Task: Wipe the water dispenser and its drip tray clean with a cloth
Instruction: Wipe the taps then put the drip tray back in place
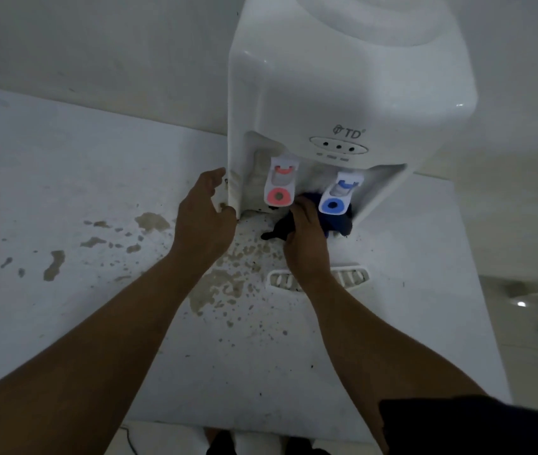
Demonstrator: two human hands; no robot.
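Note:
A white countertop water dispenser (343, 93) stands at the back of a white table, with a red tap (279, 187) and a blue tap (338, 197) in its recess. My left hand (203, 215) rests against the dispenser's lower left front corner, thumb and fingers on either side of the edge. My right hand (307, 238) holds a dark blue cloth (338, 224) and pushes it into the recess under the taps. The white slotted drip tray (349, 277) lies loose on the table in front of the dispenser, partly hidden by my right wrist.
The white tabletop (64, 192) carries brown stains and splatter (228, 274) left of and in front of the dispenser. A white wall runs behind. The table's right edge drops to a tiled floor (530, 323); its front edge is near my body.

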